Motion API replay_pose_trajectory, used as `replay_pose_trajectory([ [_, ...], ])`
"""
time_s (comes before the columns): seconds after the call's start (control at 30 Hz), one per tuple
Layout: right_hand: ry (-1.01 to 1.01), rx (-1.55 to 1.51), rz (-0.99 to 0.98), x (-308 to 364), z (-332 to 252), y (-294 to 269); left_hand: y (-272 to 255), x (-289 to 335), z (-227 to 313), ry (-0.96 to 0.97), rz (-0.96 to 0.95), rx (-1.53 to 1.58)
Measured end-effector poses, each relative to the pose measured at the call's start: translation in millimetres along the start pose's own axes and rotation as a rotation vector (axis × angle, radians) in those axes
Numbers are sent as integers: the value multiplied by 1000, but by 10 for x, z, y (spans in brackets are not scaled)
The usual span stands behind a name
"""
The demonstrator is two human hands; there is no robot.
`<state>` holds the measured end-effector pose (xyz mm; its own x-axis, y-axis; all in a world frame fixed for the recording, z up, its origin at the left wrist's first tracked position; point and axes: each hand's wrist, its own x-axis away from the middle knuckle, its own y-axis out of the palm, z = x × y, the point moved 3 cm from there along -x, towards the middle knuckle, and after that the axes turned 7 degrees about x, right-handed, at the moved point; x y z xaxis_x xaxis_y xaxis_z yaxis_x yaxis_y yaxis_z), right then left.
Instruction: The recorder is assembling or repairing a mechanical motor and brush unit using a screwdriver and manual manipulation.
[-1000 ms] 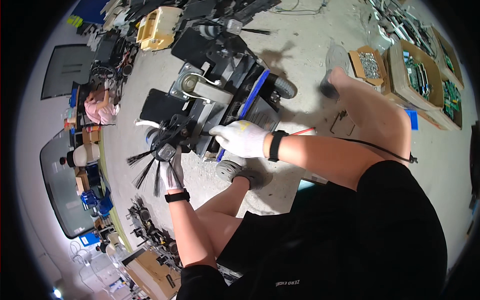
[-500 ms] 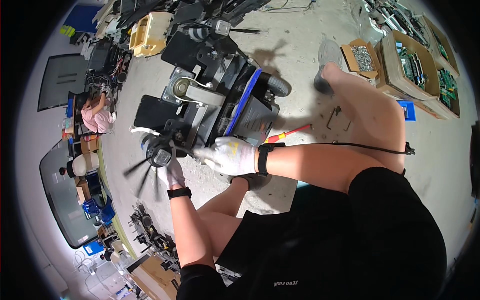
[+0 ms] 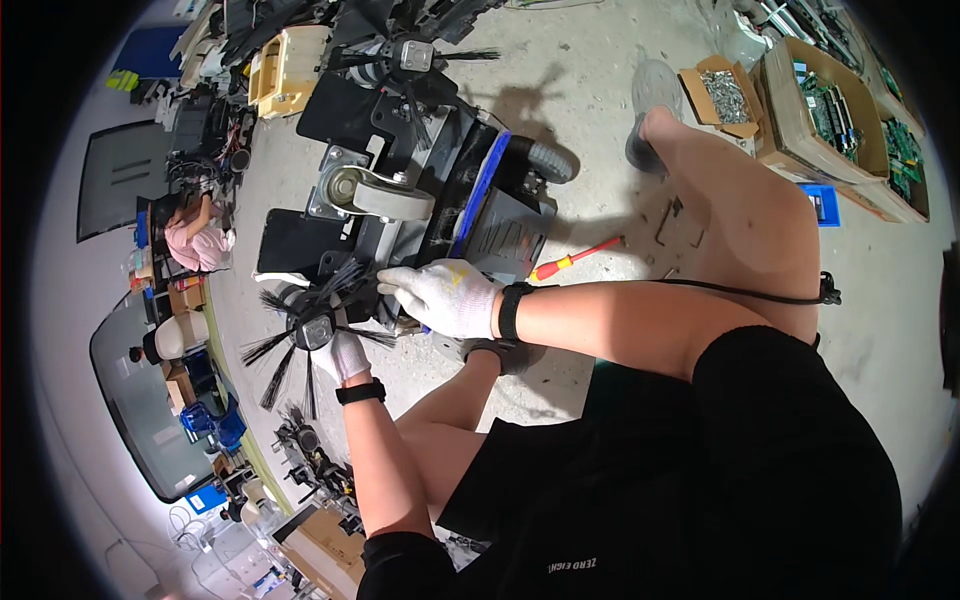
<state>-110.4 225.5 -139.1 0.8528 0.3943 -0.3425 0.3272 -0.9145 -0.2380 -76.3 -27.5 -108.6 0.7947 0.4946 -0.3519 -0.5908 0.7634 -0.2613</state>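
White-gloved hands (image 3: 455, 298), black-bristled brush (image 3: 318, 331), wheeled machine (image 3: 452, 190)

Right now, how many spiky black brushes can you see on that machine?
2: one brush by the left hand, another at the far end of the machine. More may be hidden underneath.

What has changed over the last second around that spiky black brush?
The side brush has turned, its bristles now pointing differently. The right hand has shifted slightly left toward it, fingers extended. The red-and-yellow screwdriver, mostly hidden earlier, now shows beyond that hand. The left hand stays at the brush; the caster wheel stays in place.
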Motion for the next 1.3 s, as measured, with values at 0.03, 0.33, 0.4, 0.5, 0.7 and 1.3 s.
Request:
replay_pose_trajectory([
  [0.03, -1, 0, -1, -17, -5, 9, -20, 10, -30, 28, -69, -69],
  [0.33, -265, 95, -26, -67, -140, 224, -38, 104, -32, -122, -38, 103],
  [0.4, -244, 141, -14, -89, -150, 242, -7, 106, 22, -124, -55, 76],
  [0.5, -265, 184, 37, -81, -182, 275, -44, 64, 9, -132, -52, 116],
  [0.7, -334, 436, -71, -70, -331, 227, -42, 107, 111, -17, -80, -76],
  [1.3, -53, 102, -478, 16, -536, 254, -190, 360, 581, -198, -256, -649],
])
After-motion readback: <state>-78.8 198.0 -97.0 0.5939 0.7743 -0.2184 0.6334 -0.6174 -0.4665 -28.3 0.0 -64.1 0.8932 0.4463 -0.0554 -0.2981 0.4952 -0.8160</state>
